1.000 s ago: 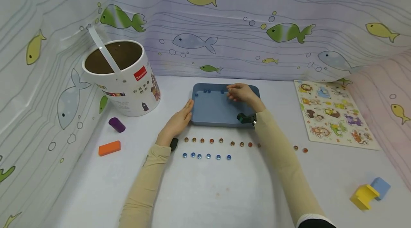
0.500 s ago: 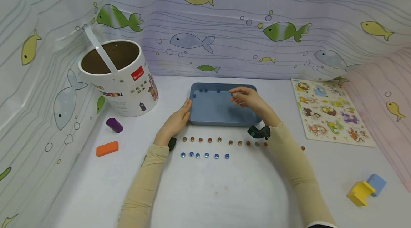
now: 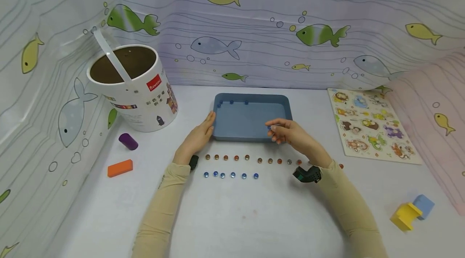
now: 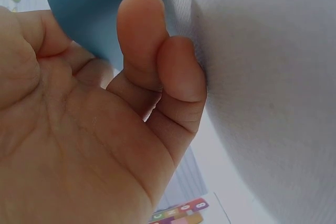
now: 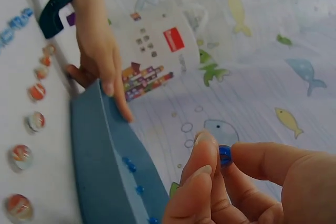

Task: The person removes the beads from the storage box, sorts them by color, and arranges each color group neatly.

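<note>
My right hand (image 3: 292, 135) pinches a small blue glass marble (image 5: 224, 156) between thumb and fingers, over the front right corner of the blue tray (image 3: 250, 124). More blue shows low by the palm in the right wrist view. My left hand (image 3: 197, 137) lies against the tray's left side with its fingers stretched along it. In the left wrist view, the left hand's fingertips (image 4: 181, 69) are bent close to the white tabletop. Several blue marbles (image 3: 231, 102) sit along the tray's back wall, towards its left end.
In front of the tray runs a row of orange-brown marbles (image 3: 236, 158), with a row of blue marbles (image 3: 233, 175) nearer. A white bucket (image 3: 145, 100), purple cylinder (image 3: 128, 141) and orange block (image 3: 120, 168) stand left. Right lie an animal puzzle board (image 3: 374, 126), yellow block (image 3: 405, 216) and blue block (image 3: 424, 206).
My right hand has come from the tray's back wall towards its front right corner, a blue marble in its fingers. One marble in the tray has rolled left. The left hand stays put.
</note>
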Tool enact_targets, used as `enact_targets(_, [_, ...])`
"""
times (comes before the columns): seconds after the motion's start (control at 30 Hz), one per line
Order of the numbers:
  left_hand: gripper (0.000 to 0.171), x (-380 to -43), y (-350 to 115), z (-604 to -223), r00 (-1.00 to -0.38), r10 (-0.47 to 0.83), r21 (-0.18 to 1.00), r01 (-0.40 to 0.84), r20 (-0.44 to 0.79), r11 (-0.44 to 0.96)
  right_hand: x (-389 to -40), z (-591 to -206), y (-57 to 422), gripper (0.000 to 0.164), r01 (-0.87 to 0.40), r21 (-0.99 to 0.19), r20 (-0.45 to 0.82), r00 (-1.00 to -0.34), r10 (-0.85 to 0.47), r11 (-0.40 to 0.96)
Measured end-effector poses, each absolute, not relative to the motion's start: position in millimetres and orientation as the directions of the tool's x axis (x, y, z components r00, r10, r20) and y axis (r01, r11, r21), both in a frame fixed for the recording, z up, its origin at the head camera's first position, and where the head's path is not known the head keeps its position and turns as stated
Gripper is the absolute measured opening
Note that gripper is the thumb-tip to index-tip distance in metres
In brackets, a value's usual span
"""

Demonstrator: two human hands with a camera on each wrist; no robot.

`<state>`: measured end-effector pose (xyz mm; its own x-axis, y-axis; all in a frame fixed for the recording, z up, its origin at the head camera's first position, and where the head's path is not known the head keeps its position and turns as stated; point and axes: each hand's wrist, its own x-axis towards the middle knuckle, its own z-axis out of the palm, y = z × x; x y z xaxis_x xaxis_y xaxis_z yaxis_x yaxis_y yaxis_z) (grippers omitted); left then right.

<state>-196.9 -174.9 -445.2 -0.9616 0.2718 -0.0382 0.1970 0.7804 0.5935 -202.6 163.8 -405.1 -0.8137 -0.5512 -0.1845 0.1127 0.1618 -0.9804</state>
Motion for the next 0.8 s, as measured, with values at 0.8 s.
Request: enact_targets(0.8, [0.054,-198,-174,-445,-0.960,0.275,0.597,0.197,-0.042,0.778,-122,-461,178,0.035,0.137,-0.941,-0.318,-0.667,-0.674,0.309])
